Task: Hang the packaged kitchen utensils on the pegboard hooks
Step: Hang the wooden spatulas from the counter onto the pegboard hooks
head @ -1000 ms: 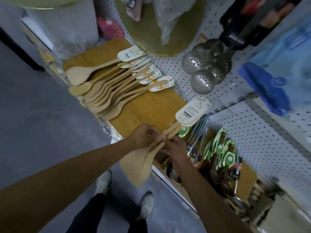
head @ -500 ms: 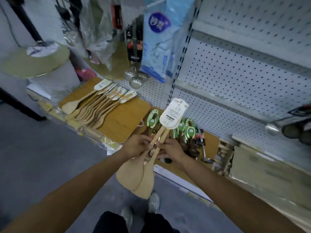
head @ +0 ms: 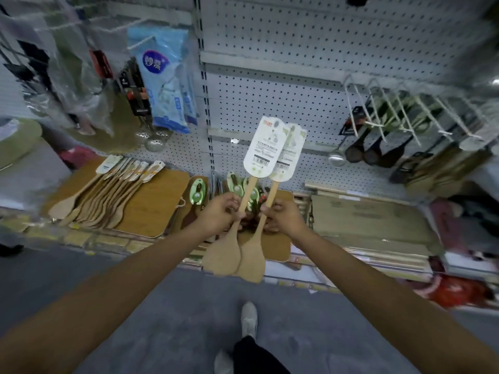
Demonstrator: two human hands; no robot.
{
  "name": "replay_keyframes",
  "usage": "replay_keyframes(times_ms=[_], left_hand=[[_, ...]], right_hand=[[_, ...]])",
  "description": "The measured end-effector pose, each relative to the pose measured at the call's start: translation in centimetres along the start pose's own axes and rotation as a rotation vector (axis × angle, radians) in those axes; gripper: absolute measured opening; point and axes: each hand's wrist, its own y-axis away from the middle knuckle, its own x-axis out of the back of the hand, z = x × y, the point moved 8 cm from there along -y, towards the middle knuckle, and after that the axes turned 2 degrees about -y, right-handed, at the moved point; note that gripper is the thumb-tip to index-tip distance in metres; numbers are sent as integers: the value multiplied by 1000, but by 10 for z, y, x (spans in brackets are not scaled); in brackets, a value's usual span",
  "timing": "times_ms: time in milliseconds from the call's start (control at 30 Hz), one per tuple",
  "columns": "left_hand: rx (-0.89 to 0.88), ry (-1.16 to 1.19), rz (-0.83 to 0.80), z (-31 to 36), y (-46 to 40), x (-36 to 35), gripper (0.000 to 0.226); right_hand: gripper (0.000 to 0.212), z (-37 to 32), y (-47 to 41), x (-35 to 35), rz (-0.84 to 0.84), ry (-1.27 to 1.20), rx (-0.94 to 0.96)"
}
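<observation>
Spatulas of pale wood, each topped with a white card: we grip the left spatula (head: 226, 249) in our left hand (head: 220, 215) and the right spatula (head: 253, 259) in our right hand (head: 283, 215), fingers curled round the handles, upright, near the pegboard (head: 310, 49).

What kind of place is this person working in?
Most likely a housewares shop aisle. White pegboard walls carry hooks hung with ladles and packaged goods, and both hands hold wooden spatulas with barcoded card labels, ready to hang.
</observation>
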Motion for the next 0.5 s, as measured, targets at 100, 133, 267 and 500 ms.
replay_keyframes(times_ms=[100,133,267,500], left_hand=[[-87,30,-42,32,4,-33,42],[-93,60,-56,40,4,-44,48],[-164,86,-107,76,4,-91,50],[-285,-47,-144,129,-6,-174,28]], right_hand=[[18,-6,24,45,62,-3,86],[18,-9,33,60,84,1,120],[11,-8,59,122,181,5,190],[8,-1,90,224,261,65,233]])
